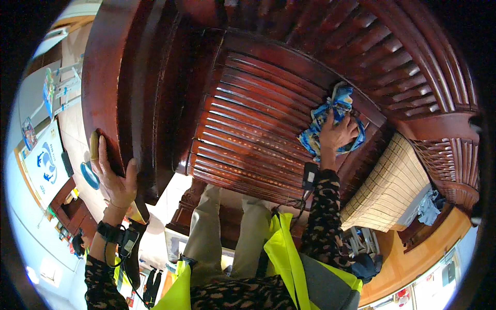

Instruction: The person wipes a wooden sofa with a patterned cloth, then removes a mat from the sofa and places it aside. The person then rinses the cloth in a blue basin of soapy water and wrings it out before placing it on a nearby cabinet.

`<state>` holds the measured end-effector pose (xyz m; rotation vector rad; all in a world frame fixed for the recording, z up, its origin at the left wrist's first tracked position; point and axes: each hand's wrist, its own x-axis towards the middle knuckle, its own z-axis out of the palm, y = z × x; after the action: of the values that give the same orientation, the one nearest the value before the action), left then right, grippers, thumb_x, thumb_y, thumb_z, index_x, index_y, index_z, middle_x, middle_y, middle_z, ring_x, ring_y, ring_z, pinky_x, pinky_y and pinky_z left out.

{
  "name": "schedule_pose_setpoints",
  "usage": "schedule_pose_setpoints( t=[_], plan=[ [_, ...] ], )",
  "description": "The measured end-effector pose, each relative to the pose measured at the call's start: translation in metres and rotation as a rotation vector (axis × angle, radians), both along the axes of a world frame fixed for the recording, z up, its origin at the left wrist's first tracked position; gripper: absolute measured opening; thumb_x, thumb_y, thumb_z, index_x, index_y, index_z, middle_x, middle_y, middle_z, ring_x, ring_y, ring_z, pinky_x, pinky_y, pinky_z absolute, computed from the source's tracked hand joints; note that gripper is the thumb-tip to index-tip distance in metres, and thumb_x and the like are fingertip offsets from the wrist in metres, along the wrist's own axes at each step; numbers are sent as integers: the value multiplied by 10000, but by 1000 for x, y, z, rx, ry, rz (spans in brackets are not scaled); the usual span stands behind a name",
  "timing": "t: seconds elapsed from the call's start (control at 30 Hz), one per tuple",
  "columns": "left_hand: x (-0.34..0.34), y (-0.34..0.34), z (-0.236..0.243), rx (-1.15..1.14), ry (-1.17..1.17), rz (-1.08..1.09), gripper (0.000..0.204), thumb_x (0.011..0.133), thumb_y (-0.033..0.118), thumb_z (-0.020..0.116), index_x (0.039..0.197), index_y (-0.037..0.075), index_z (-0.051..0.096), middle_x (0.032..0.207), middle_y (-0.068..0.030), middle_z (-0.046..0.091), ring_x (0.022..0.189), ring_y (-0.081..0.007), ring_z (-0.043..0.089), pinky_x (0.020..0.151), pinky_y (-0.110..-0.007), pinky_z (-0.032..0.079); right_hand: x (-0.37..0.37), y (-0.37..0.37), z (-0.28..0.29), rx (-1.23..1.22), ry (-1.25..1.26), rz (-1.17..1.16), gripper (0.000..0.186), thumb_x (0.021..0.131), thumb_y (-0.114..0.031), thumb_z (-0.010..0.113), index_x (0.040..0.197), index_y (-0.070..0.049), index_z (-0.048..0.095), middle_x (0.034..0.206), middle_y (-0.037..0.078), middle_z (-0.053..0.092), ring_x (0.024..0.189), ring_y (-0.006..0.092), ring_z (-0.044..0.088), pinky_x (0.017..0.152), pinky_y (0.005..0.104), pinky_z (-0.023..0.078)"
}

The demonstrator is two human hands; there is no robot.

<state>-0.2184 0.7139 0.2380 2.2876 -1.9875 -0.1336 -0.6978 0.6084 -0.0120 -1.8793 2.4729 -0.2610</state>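
Blue-and-white patterned cloth (314, 133) lay on dark red slatted wooden seat (258, 111)

In the head view, the right hand (338, 133) pressed the cloth, fingers bent, its grip hidden underneath; the left hand (116, 181), thumb spread, rested on a glossy red-brown wooden armrest (107, 77); a small ochre piece (94, 146) at its fingers was unclear; a tan woven mat (385, 186) lay to the right.

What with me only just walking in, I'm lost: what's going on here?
A person's right hand holds a bunched blue patterned cloth against a slatted wooden seat, toward its right end near the backrest. The left hand rests on the broad wooden side piece. A tan woven mat shows to the right of the seat.
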Motion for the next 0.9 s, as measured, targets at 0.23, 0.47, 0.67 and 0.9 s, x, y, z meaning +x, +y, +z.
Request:
schedule_pose_setpoints(
  t=[0.23, 0.47, 0.67, 0.9],
  plan=[
    [4, 4, -1, 23, 20, 60, 804, 785, 289, 694, 1454, 48, 318, 1417, -271, 345, 1312, -443, 347, 1096, -479, 277, 167, -30, -26, -238, -131, 161, 458, 740, -388, 714, 1031, -58, 585, 1067, 163, 538, 954, 374, 501, 784, 506, 403],
    [9, 5, -8, -70, 113, -16, 774, 786, 261, 697, 1428, -3, 355, 1437, -266, 354, 1333, -424, 333, 1126, -484, 210, 322, -59, -25, 83, -441, 384, 544, 745, -373, 706, 1186, -98, 544, 1307, 145, 485, 1067, 345, 509, 848, 482, 420],
    [6, 3, -5, -61, 98, -35, 759, 802, 228, 683, 1444, 16, 338, 1450, -254, 342, 1333, -422, 333, 1116, -481, 227, 249, -37, -14, 83, -534, 549, 547, 724, -330, 755, 1203, -136, 577, 1378, 129, 455, 1116, 354, 507, 912, 485, 441],
    [2, 2, -3, -65, 77, -26, 779, 781, 187, 697, 1457, 63, 332, 1438, -235, 355, 1300, -408, 353, 1097, -474, 255, 41, 23, 7, 0, -231, 258, 493, 625, -183, 812, 1068, -115, 606, 1215, 120, 551, 1129, 360, 518, 901, 473, 453]
  ],
)
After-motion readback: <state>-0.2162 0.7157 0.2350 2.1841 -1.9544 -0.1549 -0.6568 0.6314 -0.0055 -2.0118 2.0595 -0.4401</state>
